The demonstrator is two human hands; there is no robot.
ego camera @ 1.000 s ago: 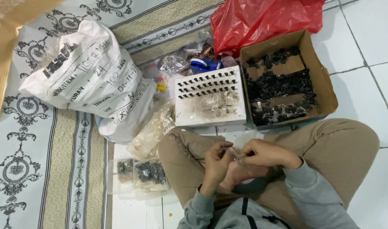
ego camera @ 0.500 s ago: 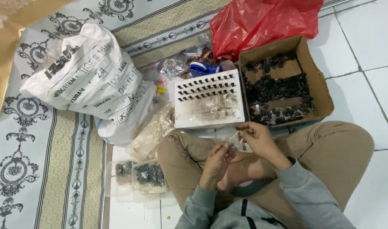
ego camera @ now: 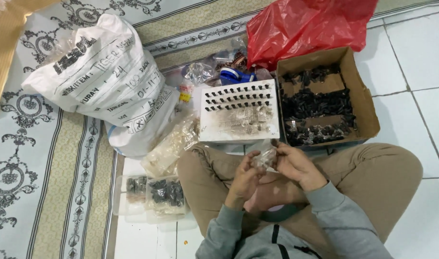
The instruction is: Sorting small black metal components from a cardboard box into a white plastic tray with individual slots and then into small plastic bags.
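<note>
Both hands meet over the lap: the left hand (ego camera: 246,175) and right hand (ego camera: 294,165) each have fingers pinching a small clear plastic bag (ego camera: 266,157) between them. It looks light, floppy and a bit slippery, so I'd hold it by the top edge. Just beyond the grip sits a white tray (ego camera: 238,112) of black pegs, with a cardboard box (ego camera: 363,100) of dark parts to its right.

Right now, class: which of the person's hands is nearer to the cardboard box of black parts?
Right. The right hand is just below the cardboard box's near-left corner; the left hand is farther left and lower, beneath the white tray.
</note>
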